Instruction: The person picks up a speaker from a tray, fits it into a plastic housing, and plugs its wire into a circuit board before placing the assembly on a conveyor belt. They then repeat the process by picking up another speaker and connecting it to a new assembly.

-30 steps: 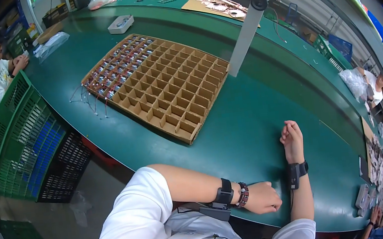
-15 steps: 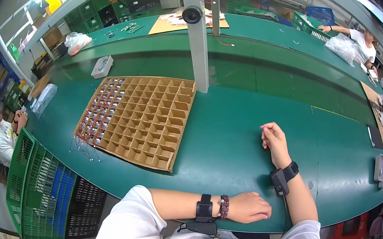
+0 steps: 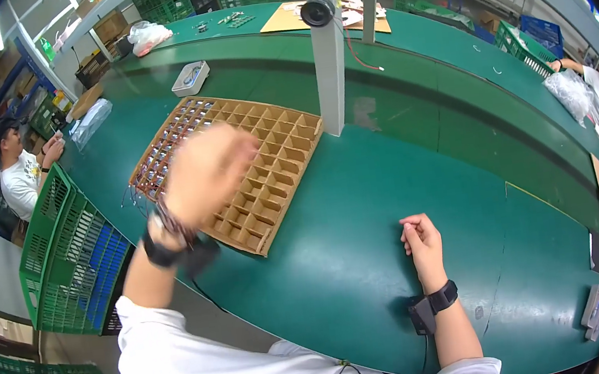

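Hovering over a cardboard grid tray (image 3: 265, 154) on a green table (image 3: 403, 174), the left hand (image 3: 208, 170) is blurred.

The left hand is raised above the near left part of the tray, and the blur hides whether its fingers are spread or closed; nothing can be seen in it. The right hand (image 3: 422, 241) rests on the table, well apart from the tray, fingers curled loosely together with nothing visible in them. The tray lies at the table's left side, just beside a grey post (image 3: 330, 56), with small dark parts filling its far left cells. Green crates (image 3: 68, 253) stand below the table edge at left.
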Tool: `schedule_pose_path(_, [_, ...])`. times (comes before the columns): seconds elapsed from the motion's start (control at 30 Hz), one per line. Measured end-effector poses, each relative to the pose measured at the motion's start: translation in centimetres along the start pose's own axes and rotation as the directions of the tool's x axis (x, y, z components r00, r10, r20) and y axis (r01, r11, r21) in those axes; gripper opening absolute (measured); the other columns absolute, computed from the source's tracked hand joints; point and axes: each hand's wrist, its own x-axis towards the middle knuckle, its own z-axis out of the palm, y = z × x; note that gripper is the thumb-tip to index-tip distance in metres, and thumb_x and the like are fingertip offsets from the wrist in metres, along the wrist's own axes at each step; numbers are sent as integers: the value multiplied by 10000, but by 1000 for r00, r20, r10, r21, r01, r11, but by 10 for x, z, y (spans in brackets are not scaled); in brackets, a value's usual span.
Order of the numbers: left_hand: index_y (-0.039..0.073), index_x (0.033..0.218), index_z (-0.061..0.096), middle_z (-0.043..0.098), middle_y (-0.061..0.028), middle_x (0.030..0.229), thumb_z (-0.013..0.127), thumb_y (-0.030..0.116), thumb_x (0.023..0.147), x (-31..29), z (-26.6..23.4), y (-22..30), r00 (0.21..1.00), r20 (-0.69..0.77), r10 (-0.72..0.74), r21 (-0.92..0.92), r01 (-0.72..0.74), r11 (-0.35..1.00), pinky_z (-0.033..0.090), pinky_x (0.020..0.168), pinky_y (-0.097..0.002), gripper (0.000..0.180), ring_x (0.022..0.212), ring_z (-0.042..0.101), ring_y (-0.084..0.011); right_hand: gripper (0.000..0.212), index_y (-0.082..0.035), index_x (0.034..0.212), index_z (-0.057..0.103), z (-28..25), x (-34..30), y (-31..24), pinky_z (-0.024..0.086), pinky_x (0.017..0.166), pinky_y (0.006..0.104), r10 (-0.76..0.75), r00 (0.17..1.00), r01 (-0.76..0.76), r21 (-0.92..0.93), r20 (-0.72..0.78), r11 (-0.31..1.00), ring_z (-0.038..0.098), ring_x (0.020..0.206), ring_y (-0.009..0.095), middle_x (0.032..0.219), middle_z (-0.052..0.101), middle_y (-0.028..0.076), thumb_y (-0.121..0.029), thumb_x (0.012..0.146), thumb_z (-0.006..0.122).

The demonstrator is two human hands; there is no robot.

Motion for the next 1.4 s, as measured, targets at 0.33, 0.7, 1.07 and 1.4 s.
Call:
schedule_pose_path(0.33, [84, 994, 681, 631, -196, 1081, 626, 383, 821, -22, 68, -260, 648, 262, -715, 593, 476, 649, 481, 876, -456, 350, 1041, 588, -357, 94, -46, 966, 608, 11, 7, 9, 447, 595, 225, -118, 992, 122, -87, 52, 989, 557, 670, 72, 730, 589, 0, -98, 923, 542])
schedule_pose_path(0.7, [35, 1054, 576, 615, -200, 993, 630, 194, 835, -15, 92, -297, 710, 190, -678, 630, 442, 639, 491, 790, -487, 276, 928, 604, -377, 97, -39, 960, 599, 8, 5, 8, 472, 617, 269, -72, 993, 90, -211, 89, 973, 595, 664, 112, 735, 616, 38, -99, 908, 543])
schedule_pose_path(1.07, [51, 991, 482, 600, -207, 947, 520, 141, 890, 55, 39, -157, 956, 92, -278, 505, 196, 840, 465, 668, -502, 141, 842, 588, -415, 129, -33, 1013, 578, 9, 8, 11, 480, 624, 284, -140, 984, 162, -223, 111, 961, 600, 698, 113, 808, 619, 44, -92, 902, 552])
schedule_pose_path(1.4, [86, 863, 526, 636, -98, 741, 563, 180, 873, 44, 98, 122, 860, 491, 140, -15, -152, 988, 463, 587, -441, 101, 712, 633, -302, 508, -52, 1315, 379, -6, -2, -11, 478, 814, 299, -443, 896, 444, -45, 30, 895, 562, 955, 155, 1071, 554, 84, -76, 868, 620])
